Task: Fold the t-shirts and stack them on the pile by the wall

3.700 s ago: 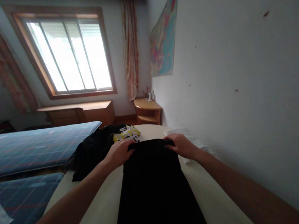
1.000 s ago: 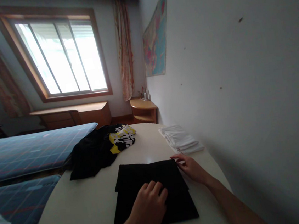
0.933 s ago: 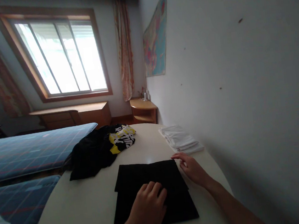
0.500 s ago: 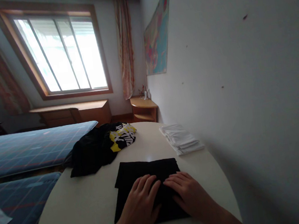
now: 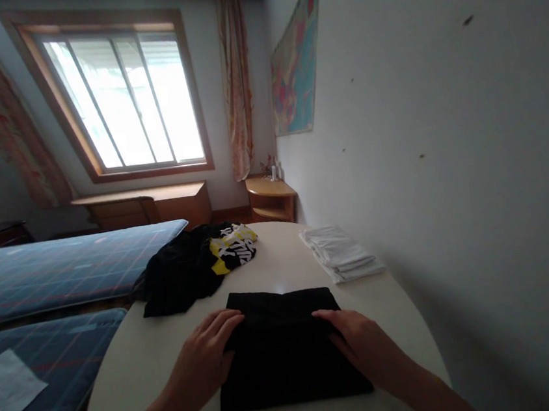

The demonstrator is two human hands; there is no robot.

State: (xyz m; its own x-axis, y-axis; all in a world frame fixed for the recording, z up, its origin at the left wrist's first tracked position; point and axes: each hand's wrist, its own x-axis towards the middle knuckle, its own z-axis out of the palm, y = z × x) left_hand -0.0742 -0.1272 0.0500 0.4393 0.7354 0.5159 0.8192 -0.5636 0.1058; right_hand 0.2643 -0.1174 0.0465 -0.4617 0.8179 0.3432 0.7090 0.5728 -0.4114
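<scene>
A folded black garment lies flat on a round cream table in front of me. My left hand grips its left edge, fingers curled over the top layer and the thumb lower down by the side. On the opposite edge my right hand takes hold in much the same way. Both thumbs are partly hidden. Beyond, a rumpled black garment with yellow and white print lies at the table's far left. A folded white cloth stack rests at the far right.
A white wall runs close along the table's right side. To the left are two mattresses in blue checked covers, the nearer one with a paper sheet on it. A corner shelf and a desk stand behind.
My hands have moved apart from the middle of the black garment to its side edges. Its upper layer, which stuck out on the left, now lies nearer in line. The view has shifted slightly left.
</scene>
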